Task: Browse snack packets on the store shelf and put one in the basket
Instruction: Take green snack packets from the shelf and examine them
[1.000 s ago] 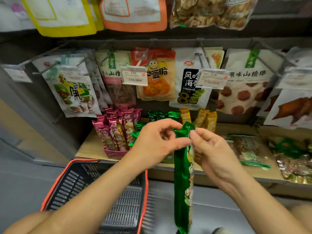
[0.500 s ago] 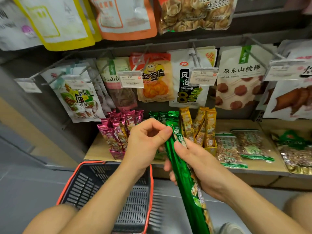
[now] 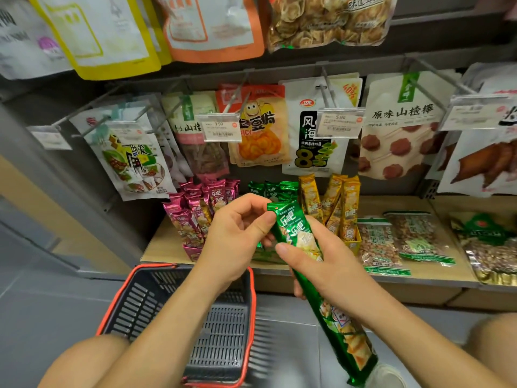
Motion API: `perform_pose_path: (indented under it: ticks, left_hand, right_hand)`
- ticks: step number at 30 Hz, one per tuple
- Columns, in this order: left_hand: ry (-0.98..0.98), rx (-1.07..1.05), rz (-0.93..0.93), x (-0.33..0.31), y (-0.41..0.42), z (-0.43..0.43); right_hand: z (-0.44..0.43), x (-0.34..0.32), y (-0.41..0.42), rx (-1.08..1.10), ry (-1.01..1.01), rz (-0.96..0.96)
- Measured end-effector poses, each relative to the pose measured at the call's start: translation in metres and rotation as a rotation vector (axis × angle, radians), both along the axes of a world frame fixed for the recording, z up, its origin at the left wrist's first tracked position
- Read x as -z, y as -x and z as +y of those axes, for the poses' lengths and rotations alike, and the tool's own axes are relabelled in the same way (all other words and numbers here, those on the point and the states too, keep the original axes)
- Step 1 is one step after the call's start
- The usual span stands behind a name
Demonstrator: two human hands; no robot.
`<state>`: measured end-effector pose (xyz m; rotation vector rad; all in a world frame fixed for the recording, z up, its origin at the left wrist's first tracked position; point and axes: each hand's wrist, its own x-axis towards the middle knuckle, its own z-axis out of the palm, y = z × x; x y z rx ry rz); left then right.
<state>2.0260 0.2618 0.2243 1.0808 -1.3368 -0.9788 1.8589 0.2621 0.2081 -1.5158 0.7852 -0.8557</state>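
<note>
My right hand (image 3: 321, 264) covers a stretch of the green packet (image 3: 342, 334), so I cannot see its middle there; its small print is too fine to read, and its lower end runs almost to the bottom edge of the view; my left forearm hides the near part of the basket (image 3: 156, 303), whose right side is blurred; the upper hanging bags are cut off at the top; my right hand is curled round the packet's upper part, thumb laid across its front; my left hand (image 3: 237, 236) has its fingers curled, the thumb tip pressed to the packet's top left corner, though I cannot tell whether the forefinger meets it; the packet is long, narrow and glossy green with white lettering and pale snack pictures, tilted from upper left to lower right; it hangs in front of the front edge of the shelf (image 3: 165, 245), just right of the basket, not in it.
</note>
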Motion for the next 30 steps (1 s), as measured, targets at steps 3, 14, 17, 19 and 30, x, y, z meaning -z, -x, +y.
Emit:
perform_pose_path:
  ticks: [3, 14, 17, 19, 30]
  left_hand:
    - [-0.041, 0.077, 0.000, -0.002, -0.008, 0.001]
    - [-0.079, -0.129, 0.190, 0.002, -0.007, -0.002]
    - [-0.119, -0.149, 0.329, 0.002, -0.008, -0.003]
    - [-0.155, -0.163, 0.417, 0.002, -0.009, -0.004]
    - [-0.033, -0.121, -0.018, -0.001, -0.011, -0.003]
  right_hand:
    - [0.000, 0.005, 0.003, 0.144, 0.238, 0.213]
    - [-0.004, 0.010, 0.006, 0.083, 0.277, 0.353]
    - [-0.003, 0.009, 0.004, 0.028, 0.291, 0.379]
    - [-0.005, 0.008, 0.004, 0.035, 0.359, 0.436]
    - [-0.005, 0.005, 0.013, 0.296, 0.709, 0.837]
